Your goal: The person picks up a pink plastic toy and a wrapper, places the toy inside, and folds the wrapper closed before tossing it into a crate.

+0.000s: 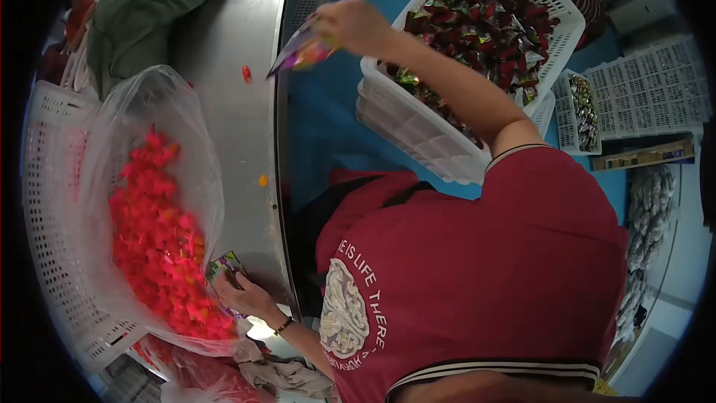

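My right hand point(354, 26) is closed on a colourful, purple and yellow printed packet point(302, 54), held out over the edge of the steel table. Lower in the view, my left hand point(250, 300), with a bracelet at the wrist, grips a green and purple packet point(224, 265) at the table's near edge. Beside that hand stands a clear plastic bag point(211, 157), opened wide and holding many bright red pieces point(160, 246). What these pieces are I cannot make out. A small red piece point(246, 73) and an orange one point(263, 180) lie on the steel table point(227, 116).
A white perforated crate point(570, 26) full of dark red packets point(492, 37) sits on stacked crates to my right. The plastic bag rests in a white basket point(56, 216). Dark green cloth point(138, 37) lies at the table's far end. More crates point(649, 89) stand further off.
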`<state>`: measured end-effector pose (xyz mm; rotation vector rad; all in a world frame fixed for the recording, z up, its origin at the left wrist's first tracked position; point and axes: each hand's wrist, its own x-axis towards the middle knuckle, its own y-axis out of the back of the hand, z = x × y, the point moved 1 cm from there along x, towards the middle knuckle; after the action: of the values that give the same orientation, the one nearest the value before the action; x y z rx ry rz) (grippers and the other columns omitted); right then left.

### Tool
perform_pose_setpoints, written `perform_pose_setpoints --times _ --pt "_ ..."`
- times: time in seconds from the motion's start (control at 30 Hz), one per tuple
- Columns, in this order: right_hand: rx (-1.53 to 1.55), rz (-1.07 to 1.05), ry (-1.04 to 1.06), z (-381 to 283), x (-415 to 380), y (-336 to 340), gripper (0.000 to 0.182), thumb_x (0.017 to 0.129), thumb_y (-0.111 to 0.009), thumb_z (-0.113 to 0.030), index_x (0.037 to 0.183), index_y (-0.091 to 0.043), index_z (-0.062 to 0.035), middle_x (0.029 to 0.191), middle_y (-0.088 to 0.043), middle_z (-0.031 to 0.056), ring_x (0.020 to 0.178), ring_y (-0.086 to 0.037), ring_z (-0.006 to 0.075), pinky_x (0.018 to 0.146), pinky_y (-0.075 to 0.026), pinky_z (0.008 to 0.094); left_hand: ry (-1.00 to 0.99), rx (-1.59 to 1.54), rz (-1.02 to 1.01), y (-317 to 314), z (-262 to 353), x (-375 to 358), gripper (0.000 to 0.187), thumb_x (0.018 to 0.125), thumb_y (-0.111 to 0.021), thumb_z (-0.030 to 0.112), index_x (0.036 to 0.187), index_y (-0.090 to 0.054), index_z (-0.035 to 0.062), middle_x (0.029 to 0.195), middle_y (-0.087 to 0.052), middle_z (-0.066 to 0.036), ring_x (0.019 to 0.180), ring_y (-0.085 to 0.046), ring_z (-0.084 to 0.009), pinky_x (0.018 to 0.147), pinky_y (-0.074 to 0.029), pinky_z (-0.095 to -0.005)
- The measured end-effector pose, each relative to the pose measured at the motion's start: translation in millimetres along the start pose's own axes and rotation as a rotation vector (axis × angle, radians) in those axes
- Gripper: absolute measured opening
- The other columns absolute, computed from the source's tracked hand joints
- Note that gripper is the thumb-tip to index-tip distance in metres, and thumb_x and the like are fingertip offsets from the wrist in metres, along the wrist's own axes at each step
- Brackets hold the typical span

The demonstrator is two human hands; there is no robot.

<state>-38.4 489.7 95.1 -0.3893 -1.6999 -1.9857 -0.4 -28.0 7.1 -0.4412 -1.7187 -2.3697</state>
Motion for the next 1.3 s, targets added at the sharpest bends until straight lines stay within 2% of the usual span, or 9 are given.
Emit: perform_pose_setpoints --times 0.1,0.37,0.47,0.53,0.67,0.83,0.9,1.13,1.3 --pt "-0.097 0.058 -0.573 119.0 -52.0 44.1 0.02 0.088 -0.054 -0.021 0.075 -0.064 -0.0092 0.079 -0.064 0.0147 0.073 -0.067 0.0351 0.07 -0.055 0.0497 -0.021 0.032 -0.076 3.7 7.1 2.8 0.033 0.085 -0.059 0.016 0.111 -0.059 -0.0055 0.117 -0.059 -0.022 0.111 -0.051 -0.0383 0.098 -0.037 -0.0464" --pt "-0.844 -0.514 -0.804 286.0 -207.4 21.2 0.023 0.089 -0.052 -0.023 0.083 -0.068 -0.0089 0.092 -0.069 0.0142 0.086 -0.068 0.0345 0.078 -0.05 0.0535 0.006 0.05 -0.06 0.9 7.0 5.1 0.031 0.084 -0.061 0.013 0.108 -0.061 -0.005 0.113 -0.06 -0.022 0.108 -0.053 -0.038 0.095 -0.039 -0.0455" --pt "-0.542 -0.693 -1.15 261.5 -204.2 4.9 0.028 0.089 -0.048 -0.02 0.102 -0.071 -0.0109 0.111 -0.068 0.0116 0.107 -0.063 0.034 0.088 -0.044 0.0468 -0.074 0.003 -0.047 4.3 4.4 8.7 0.026 0.079 -0.064 0.007 0.103 -0.061 -0.0028 0.102 -0.062 -0.021 0.098 -0.055 -0.0379 0.088 -0.041 -0.0455" --pt "-0.675 -0.593 -0.997 257.1 -196.3 -9.1 0.032 0.089 -0.045 -0.024 0.097 -0.07 -0.0073 0.104 -0.069 0.0153 0.099 -0.066 0.0352 0.076 -0.049 0.0559 -0.048 0.016 -0.037 4.5 9.2 8.3 0.026 0.078 -0.065 0.005 0.102 -0.061 -0.0011 0.097 -0.061 -0.019 0.094 -0.056 -0.0375 0.085 -0.042 -0.0452" --pt "-0.624 -0.538 -0.53 154.2 -112.1 -6.4 0.029 0.091 -0.049 -0.03 0.091 -0.066 -0.0059 0.093 -0.069 0.0148 0.089 -0.065 0.0363 0.071 -0.048 0.0542 0.011 0.042 0.017 7.1 15.9 10.4 0.03 0.077 -0.066 0.006 0.105 -0.059 0.0022 0.096 -0.06 -0.017 0.094 -0.055 -0.0359 0.084 -0.043 -0.0441" --pt "0.45 -0.182 -0.186 -39.8 2.1 -58.2 0.024 0.085 -0.061 -0.014 0.105 -0.064 0.0002 0.096 -0.067 0.0176 0.089 -0.065 0.0355 0.079 -0.051 0.0413 0.098 0.047 0.03 4.8 22.6 7.0 0.033 0.077 -0.066 0.006 0.109 -0.059 0.0049 0.107 -0.057 -0.013 0.103 -0.052 -0.0328 0.09 -0.041 -0.0427" --pt "0.745 -0.304 -0.098 -134.5 57.2 -53.0 0.027 0.08 -0.063 -0.007 0.106 -0.063 0.0014 0.105 -0.064 0.0182 0.094 -0.062 0.0343 0.084 -0.05 0.0385 0.13 0.069 0.031 0.0 23.8 3.5 0.033 0.078 -0.065 0.007 0.11 -0.059 0.0054 0.111 -0.055 -0.012 0.107 -0.05 -0.0314 0.093 -0.039 -0.0429" --pt "0.872 -0.046 0.56 -403.4 156.3 -54.3 0.04 0.082 -0.063 -0.031 0.115 -0.059 -0.0084 0.125 -0.055 0.0136 0.12 -0.049 0.0328 0.1 -0.035 0.0484 0.13 0.072 0.065 -9.5 18.8 -5.7 0.034 0.084 -0.059 0.01 0.118 -0.054 0.0054 0.117 -0.052 -0.013 0.114 -0.046 -0.0324 0.098 -0.035 -0.0436" --pt "0.721 -0.023 0.624 -447.5 151.3 -78.1 0.039 0.082 -0.062 -0.031 0.115 -0.058 -0.0111 0.117 -0.059 0.011 0.115 -0.051 0.0316 0.099 -0.033 0.0532 0.116 0.051 0.079 -7.8 20.7 -1.9 0.033 0.084 -0.059 0.01 0.117 -0.055 0.0051 0.118 -0.053 -0.013 0.114 -0.047 -0.0324 0.098 -0.035 -0.0439"
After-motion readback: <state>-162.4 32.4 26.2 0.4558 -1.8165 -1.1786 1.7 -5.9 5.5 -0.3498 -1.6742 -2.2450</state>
